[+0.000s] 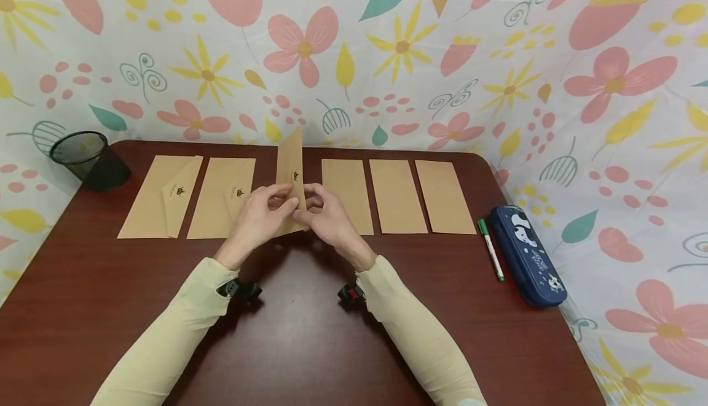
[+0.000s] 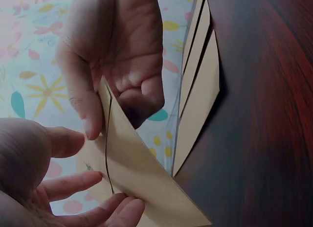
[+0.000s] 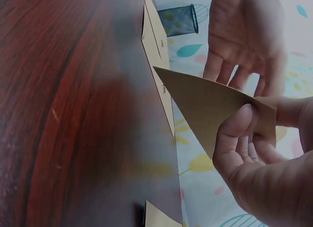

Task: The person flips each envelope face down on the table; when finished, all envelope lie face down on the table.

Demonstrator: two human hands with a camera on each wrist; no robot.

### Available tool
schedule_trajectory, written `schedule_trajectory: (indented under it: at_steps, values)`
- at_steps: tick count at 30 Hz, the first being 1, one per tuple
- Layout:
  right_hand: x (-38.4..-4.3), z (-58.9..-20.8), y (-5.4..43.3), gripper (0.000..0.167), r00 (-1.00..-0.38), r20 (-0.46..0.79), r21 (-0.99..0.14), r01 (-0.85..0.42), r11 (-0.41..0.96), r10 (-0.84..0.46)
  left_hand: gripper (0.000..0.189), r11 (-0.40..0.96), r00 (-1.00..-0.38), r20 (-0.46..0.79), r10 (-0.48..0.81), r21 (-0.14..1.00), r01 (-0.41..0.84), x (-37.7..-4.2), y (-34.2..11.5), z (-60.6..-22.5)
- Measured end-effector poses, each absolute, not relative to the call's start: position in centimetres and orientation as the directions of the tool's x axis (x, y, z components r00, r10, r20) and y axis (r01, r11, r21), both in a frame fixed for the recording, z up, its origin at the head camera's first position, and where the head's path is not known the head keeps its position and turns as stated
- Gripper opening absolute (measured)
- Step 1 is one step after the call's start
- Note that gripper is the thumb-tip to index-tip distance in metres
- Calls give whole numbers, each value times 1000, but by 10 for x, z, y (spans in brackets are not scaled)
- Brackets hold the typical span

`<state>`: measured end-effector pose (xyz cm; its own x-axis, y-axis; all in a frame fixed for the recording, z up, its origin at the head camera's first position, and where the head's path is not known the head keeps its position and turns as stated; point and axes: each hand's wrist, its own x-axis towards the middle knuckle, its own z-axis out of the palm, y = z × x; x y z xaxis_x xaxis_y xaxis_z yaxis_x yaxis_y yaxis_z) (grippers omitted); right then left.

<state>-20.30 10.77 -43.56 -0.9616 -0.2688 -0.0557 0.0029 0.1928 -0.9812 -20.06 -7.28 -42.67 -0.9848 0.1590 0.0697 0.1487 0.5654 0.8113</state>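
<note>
Both hands hold a tan paper envelope [image 1: 290,157] up on edge at the middle of a row of similar envelopes. A small dark crown mark shows on its flap. My left hand [image 1: 259,214] is on its left side, with fingertips on the paper beside the flap's edge [image 2: 108,153]. My right hand [image 1: 330,218] grips the other side; in the right wrist view its thumb [image 3: 237,122] presses on the plain face. To the left lie two envelopes [image 1: 146,200] [image 1: 212,200] with crown marks showing. To the right, three [image 1: 348,194] [image 1: 399,197] [image 1: 447,197] lie plain side up.
A black mesh pen holder [image 1: 105,169] stands at the table's back left corner. On the right lie a green-capped marker [image 1: 491,251] and a dark blue pencil case [image 1: 528,255]. A flower-printed cloth [image 1: 376,56] hangs behind the brown table [image 1: 298,344].
</note>
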Motion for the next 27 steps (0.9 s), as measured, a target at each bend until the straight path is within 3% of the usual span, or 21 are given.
schedule_trajectory:
  at_steps: [11, 15, 21, 27]
  values:
    - [-203, -429, 103, 69, -927, -43, -988, -16, 156, -371, 63, 522, -992, 61, 106, 846, 108, -198, -79, -417]
    - [-202, -428, 101, 68, -924, -30, -983, -43, 180, -381, 56, 496, -996, 57, 68, 864, 83, -198, -81, -417]
    - [-205, -433, 101, 66, -952, -22, -946, -79, 316, -304, 50, 363, -1000, 22, 19, 931, 27, -199, -84, -419]
    - [-207, -441, 104, 70, -980, -77, -900, -12, 436, -186, 55, 280, -998, -56, -31, 958, -62, -199, -91, -418]
